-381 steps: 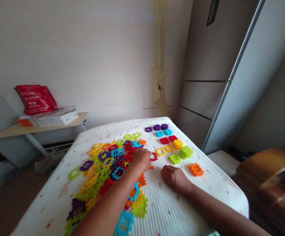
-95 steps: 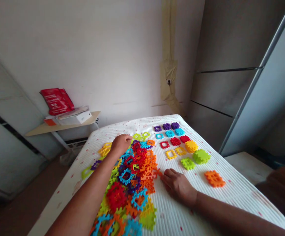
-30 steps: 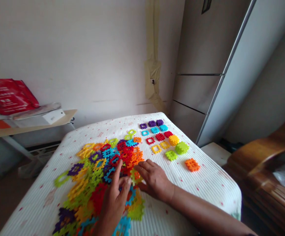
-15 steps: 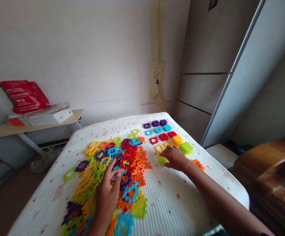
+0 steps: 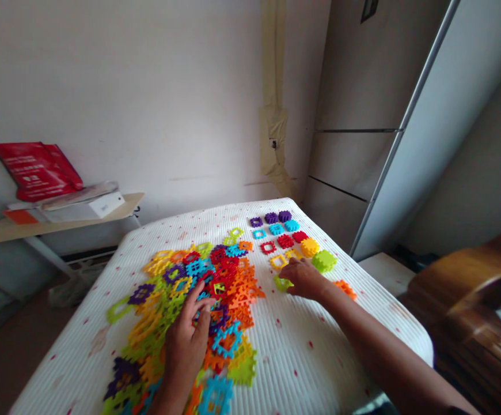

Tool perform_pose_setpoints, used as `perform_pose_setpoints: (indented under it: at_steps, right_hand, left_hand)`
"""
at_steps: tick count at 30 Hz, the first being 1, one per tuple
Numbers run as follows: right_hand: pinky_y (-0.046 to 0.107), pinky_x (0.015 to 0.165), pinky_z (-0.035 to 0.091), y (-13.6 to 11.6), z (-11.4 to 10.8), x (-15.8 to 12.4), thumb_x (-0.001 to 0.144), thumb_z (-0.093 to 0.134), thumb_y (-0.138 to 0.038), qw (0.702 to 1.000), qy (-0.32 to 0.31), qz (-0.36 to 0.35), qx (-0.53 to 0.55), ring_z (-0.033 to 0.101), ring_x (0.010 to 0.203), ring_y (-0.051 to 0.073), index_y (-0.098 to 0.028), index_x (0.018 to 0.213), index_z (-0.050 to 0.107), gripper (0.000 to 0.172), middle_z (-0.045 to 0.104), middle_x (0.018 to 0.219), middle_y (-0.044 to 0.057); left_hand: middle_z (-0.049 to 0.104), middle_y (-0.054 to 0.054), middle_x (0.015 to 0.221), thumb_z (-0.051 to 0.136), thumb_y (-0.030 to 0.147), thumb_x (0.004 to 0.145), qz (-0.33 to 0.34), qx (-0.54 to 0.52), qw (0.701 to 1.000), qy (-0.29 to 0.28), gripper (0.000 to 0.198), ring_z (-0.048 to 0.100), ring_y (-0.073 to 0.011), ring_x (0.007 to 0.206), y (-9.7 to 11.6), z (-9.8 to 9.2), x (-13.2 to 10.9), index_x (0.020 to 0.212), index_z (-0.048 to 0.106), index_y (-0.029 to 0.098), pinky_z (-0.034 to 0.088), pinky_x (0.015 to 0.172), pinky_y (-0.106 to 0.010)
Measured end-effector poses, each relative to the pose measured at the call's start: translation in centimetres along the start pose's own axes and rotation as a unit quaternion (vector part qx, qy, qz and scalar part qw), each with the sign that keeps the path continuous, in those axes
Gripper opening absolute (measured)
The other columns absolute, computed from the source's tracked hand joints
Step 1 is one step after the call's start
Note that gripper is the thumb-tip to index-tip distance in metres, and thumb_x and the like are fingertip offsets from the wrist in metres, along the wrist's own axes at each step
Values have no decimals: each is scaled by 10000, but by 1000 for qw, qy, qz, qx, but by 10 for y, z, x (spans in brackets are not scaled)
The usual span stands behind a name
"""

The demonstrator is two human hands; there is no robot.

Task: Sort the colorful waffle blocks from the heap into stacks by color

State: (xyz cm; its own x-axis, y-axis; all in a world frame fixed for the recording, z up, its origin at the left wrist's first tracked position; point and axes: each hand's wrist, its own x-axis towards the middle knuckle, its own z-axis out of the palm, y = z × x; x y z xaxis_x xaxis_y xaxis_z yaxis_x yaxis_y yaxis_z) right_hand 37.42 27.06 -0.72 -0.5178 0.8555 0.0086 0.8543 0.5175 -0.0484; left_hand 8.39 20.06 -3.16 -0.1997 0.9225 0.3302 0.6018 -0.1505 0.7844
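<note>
- No legible wording anywhere in view
- White printed lines on the red plastic bag point(image 5: 37, 172), toward the left end of the shelf point(image 5: 132, 199): too small and blurred to read
- Small marks on the white box point(image 5: 103, 206), near the shelf's front edge: unreadable too

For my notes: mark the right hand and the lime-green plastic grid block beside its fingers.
Right hand point(image 5: 304, 278), head view, on the back of the hand.
Lime-green plastic grid block point(image 5: 281, 283), head view, on its visible edge.

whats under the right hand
The right hand sits over a lime-green waffle block, whose edge pokes out past the hand; the rest of the block and the ribbed white cover beneath the palm are hidden.
</note>
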Motion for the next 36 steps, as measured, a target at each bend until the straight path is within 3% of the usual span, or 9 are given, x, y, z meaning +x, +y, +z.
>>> perform_pose_setpoints:
  at_steps: [6, 10, 13, 16, 20, 23, 28, 33, 36]
  right_hand:
    - [360, 788, 366, -7, -4, 1, 705, 637, -188, 1000, -12, 4, -22, 504, 1039, 258, -216, 1027, 647, 323, 661, 1021, 69]
    - [336, 759, 356, -18, -5, -6, 711, 582, -126, 998, 42, -14, -38, 510, 962, 233, -178, 897, 639, 201, 652, 925, 73]
    - [306, 730, 353, -30, 2, -13, 775, 513, -118, 996, 83, -41, -18, 519, 867, 193, -169, 817, 612, 119, 637, 846, 65]
    - [274, 682, 360, -40, 17, -17, 844, 454, -146, 992, 85, -97, 7, 520, 760, 155, -167, 755, 588, 163, 613, 794, 52]
    - [240, 611, 363, -43, 35, -16, 892, 408, -169, 986, 74, -143, 33, 506, 654, 116, -163, 712, 565, 239, 583, 767, 33]
    - [232, 592, 368, -43, 40, -14, 895, 398, -158, 987, 85, -126, 47, 507, 632, 109, -162, 715, 565, 245, 575, 756, 31]
    - [229, 601, 385, -43, 42, -13, 920, 362, -171, 986, 96, -106, 81, 515, 646, 112, -165, 713, 571, 294, 565, 742, 32]
    - [226, 606, 393, -41, 45, -14, 924, 361, -171, 985, 100, -109, 92, 517, 648, 111, -165, 714, 563, 292, 562, 753, 29]
    - [225, 608, 394, -40, 48, -13, 919, 373, -167, 985, 102, -109, 89, 518, 645, 110, -165, 723, 558, 269, 561, 759, 27]
  left_hand:
    - [712, -52, 963, 430, 417, 845, 14, 14, 1000, 7, 494, 668, -194, 867, -2, 0, 0, 1300, 453, 225, 510, 745, -295]
    - [716, -52, 950, 436, 398, 840, 35, 16, 999, 9, 447, 668, -190, 860, -4, -1, 0, 1238, 519, 212, 516, 756, -295]
    - [718, -53, 940, 451, 391, 831, 63, 25, 998, 10, 351, 665, -193, 859, 2, -6, 3, 1068, 633, 208, 516, 780, -299]
    - [717, -48, 942, 453, 382, 824, 99, 49, 994, 7, 305, 656, -196, 882, 18, -15, 19, 934, 682, 215, 508, 814, -307]
    - [713, -32, 953, 443, 304, 817, 132, 120, 983, -36, 283, 636, -180, 922, 43, -17, 67, 923, 690, 215, 463, 887, -312]
    - [701, -16, 1028, 434, 262, 823, 81, 198, 973, -91, 301, 617, -153, 976, 49, -2, 114, 993, 679, 222, 440, 881, -258]
    - [723, -41, 964, 503, 231, 772, 18, 255, 958, -132, 241, 639, -186, 933, 38, 41, 171, 871, 722, 218, 456, 774, -236]
    - [724, -26, 962, 562, 265, 728, -11, 295, 936, -190, 233, 647, -176, 900, 29, 74, 183, 903, 716, 249, 461, 736, -220]
    - [707, -34, 1007, 642, 340, 643, -16, 335, 918, -214, 280, 626, -218, 960, 28, 86, 180, 908, 706, 274, 463, 764, -261]
